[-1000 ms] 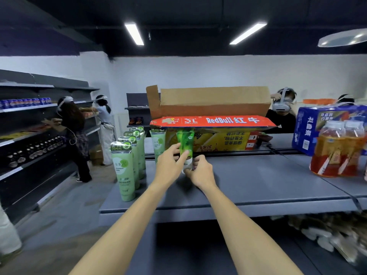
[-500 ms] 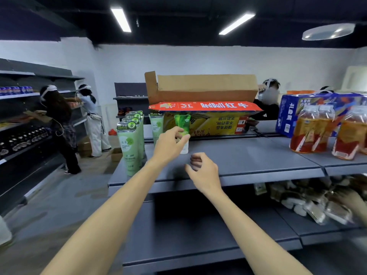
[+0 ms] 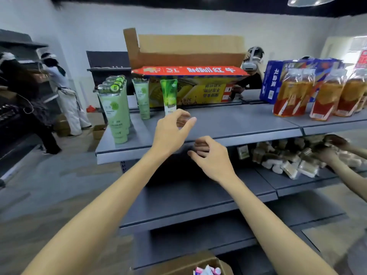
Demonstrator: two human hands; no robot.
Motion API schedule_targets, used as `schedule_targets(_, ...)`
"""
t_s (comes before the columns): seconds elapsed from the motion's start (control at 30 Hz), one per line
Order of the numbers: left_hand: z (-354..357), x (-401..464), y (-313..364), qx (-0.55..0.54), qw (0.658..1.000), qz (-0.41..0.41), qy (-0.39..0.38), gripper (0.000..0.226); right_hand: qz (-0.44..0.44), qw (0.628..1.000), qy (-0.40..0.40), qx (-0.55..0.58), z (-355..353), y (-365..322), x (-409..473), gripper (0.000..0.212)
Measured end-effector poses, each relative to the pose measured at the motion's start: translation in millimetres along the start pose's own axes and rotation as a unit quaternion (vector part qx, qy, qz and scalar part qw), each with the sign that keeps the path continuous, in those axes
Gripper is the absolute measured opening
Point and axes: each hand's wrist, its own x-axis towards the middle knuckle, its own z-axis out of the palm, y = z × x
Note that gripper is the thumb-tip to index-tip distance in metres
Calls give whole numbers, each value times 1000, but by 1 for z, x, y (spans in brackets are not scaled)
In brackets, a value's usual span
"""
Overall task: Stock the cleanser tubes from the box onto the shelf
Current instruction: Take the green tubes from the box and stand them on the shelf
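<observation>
grey metal store shelf up top has the bright green cleanser tube standing on its cap, alone, in front of the red and yellow drink carton. left hand sits just below it, fingers loosely spread and holding nothing. right hand is lower, fingers loosely curled, also empty. open brown cardboard box is down by the floor. imo the tall tube could tip if a hand clips it.
</observation>
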Motion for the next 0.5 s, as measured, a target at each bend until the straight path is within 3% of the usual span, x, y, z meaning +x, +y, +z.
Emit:
schedule_targets(0.2,18,-63,-1,-46,998,5,-32,20,58,998,-29,-20,3,46,-65,39)
schedule_targets(0.33,44,-111,-11,-111,991,-50,-49,16,114,987,-63,-90,15,100,-108,40)
schedule_targets(0.5,82,-178,-50,-100,981,-125,-106,15,183,969,-114,-118,28,156,-159,37)
